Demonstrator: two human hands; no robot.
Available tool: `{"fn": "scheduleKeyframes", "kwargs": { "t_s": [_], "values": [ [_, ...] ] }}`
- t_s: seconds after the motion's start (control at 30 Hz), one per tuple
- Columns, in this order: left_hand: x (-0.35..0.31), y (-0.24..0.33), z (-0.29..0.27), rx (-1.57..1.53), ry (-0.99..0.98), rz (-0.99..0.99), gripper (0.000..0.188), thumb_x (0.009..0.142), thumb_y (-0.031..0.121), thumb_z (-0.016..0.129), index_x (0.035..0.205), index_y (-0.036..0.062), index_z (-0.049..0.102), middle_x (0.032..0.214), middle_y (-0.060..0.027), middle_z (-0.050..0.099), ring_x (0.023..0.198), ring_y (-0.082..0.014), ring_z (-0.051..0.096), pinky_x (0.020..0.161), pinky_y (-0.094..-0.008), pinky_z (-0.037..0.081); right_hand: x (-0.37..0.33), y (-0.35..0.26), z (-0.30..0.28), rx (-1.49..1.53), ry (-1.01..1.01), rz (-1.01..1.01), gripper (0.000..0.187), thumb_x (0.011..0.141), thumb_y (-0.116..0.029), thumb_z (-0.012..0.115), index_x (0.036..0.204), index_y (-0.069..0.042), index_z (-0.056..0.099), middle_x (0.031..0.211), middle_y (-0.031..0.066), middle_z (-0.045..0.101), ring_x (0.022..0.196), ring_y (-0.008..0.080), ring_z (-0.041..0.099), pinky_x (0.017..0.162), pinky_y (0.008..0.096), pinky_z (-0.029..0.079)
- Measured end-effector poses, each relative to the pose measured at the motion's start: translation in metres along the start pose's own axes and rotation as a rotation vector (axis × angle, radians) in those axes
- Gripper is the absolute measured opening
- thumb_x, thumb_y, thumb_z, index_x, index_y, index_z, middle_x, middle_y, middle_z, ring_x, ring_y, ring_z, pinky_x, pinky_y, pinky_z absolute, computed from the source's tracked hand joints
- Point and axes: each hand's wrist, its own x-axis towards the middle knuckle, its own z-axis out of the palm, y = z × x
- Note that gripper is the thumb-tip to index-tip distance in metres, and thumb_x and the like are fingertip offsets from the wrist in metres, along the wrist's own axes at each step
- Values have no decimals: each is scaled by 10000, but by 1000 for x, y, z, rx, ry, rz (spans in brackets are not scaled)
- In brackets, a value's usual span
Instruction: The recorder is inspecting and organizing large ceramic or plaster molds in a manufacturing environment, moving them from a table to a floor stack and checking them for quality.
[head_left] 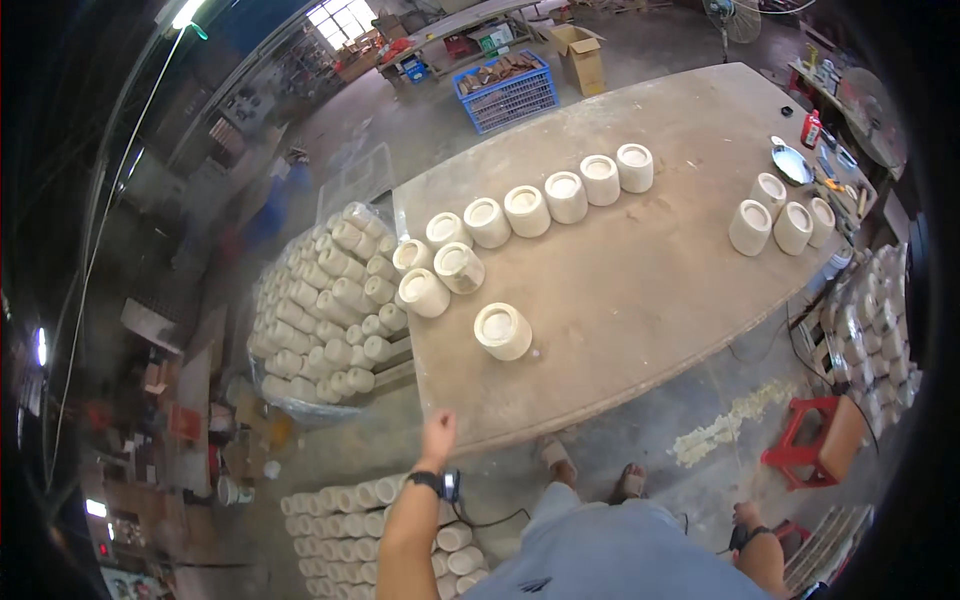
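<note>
My left hand [438, 436] is at the near left corner of the table [620, 300], its fingers curled in with nothing seen in them. Closest to it on the tabletop stands a single cream-coloured, squat cylindrical piece [503, 332] with a round recess in its top. Behind that, similar pieces [526, 211] form a slanting row, with a few more grouped at its left end. Down by my right side hangs my right hand [746, 517], small in the view, its fingers not clear. It touches none of the cylinders.
Wrapped stacks of cylinders stand left [330, 300] and right [870, 330] of the table; another stack [340, 530] is by my left arm. A red-legged stool [815, 440] is at right. More cylinders [793, 228], a silver bowl [791, 163] and a red bottle [811, 128] occupy the table's right end.
</note>
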Motion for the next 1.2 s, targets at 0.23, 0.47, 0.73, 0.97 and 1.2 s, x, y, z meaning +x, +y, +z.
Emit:
{"fn": "scheduleKeyframes", "kwargs": {
  "t_s": [0.23,0.47,0.73,0.97,1.2],
  "values": [
    [179,21,-6,129,199,-60,445,820,266,717,1197,64,596,1176,-218,623,1083,-373,609,903,-466,495,-16,-71,-51,1152,-211,147,277,905,-295,574,805,-45,638,637,66,612,539,158,591,468,325,465],
    [290,29,-22,309,255,-27,1143,589,430,891,1511,162,270,1530,-346,190,1415,-505,232,1111,-564,329,-72,-139,-139,810,-376,377,302,859,-301,595,932,-31,708,850,129,718,797,287,686,734,399,543],
    [346,41,-19,315,-95,-163,1299,569,497,892,1567,246,100,1525,-356,186,1403,-512,264,1087,-546,375,-13,-309,-362,255,-106,-15,690,727,-388,783,1293,-51,578,1239,255,585,1125,427,593,959,454,499],
    [320,31,-14,88,40,-70,1187,608,478,883,1532,107,237,1367,-292,436,1304,-429,425,1062,-474,404,101,-552,-457,185,121,-680,1037,643,-444,862,1473,-71,364,1508,282,310,1394,464,317,1127,516,342],
    [199,-9,-13,-1333,-100,-629,736,895,518,609,1482,146,367,1430,-136,482,1287,-357,501,1001,-559,457,136,-698,-460,-36,130,-916,1203,588,-488,884,1547,-161,236,1543,296,239,1423,491,243,1127,586,300]
  ]
}}
